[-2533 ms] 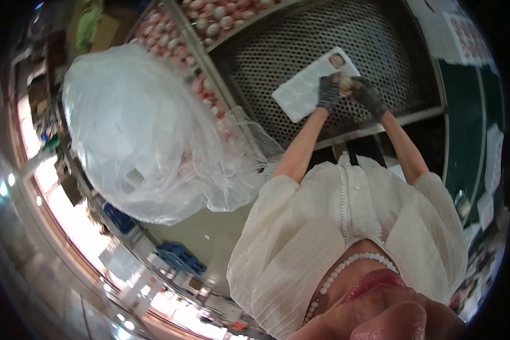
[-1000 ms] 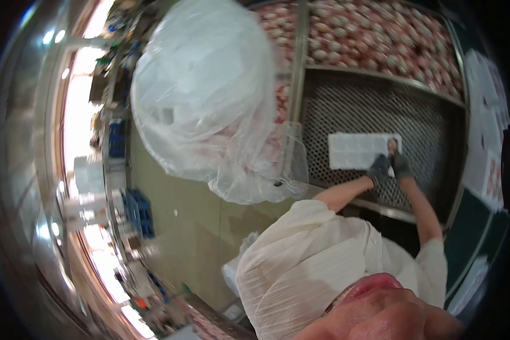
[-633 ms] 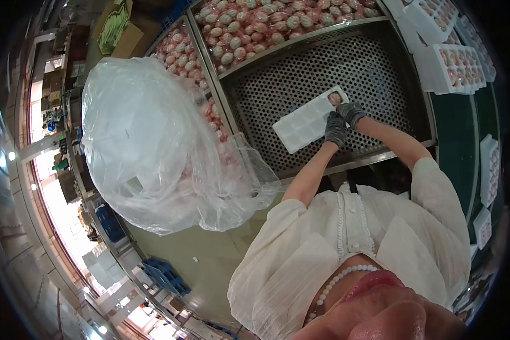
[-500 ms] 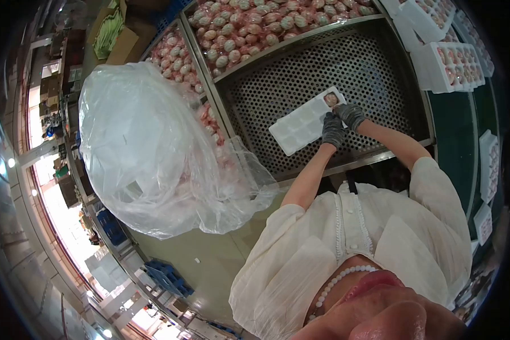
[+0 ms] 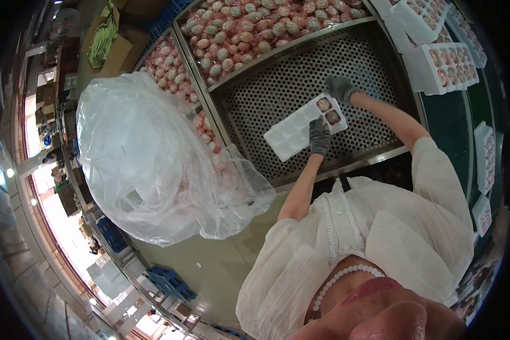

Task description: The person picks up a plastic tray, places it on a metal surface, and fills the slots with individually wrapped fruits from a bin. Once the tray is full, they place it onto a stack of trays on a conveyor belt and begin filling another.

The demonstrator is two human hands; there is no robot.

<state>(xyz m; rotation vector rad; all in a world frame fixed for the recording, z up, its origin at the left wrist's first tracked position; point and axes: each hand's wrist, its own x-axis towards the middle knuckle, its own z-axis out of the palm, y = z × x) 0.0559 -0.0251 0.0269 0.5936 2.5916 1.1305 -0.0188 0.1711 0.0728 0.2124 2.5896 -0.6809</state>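
A white foam tray [image 5: 292,135] with rows of compartments lies slanted on the perforated metal surface. Two round, egg-like balls in clear printed film, an upper ball [image 5: 323,104] and a lower ball [image 5: 332,117], sit in its right end. My left hand [image 5: 319,139], in a grey striped glove, is over the near side of the tray, left of the lower ball. Its fingers are closed together; what they may hold is hidden beneath them. Just beyond the tray's far right corner, my gloved right hand [image 5: 341,89] is above the metal surface, apart from the tray. Motion smears its fingers.
Many wrapped balls [image 5: 249,34] fill the bin beyond the metal divider. A large clear plastic bag [image 5: 136,153] bulges at the left over more balls. Filled foam trays [image 5: 449,68] are stacked at the right. An open cardboard box [image 5: 122,51] stands far left.
My right hand has lifted off the tray's right end and moved away past its far corner. My left hand has shifted left along the tray. A second ball now shows in the tray.
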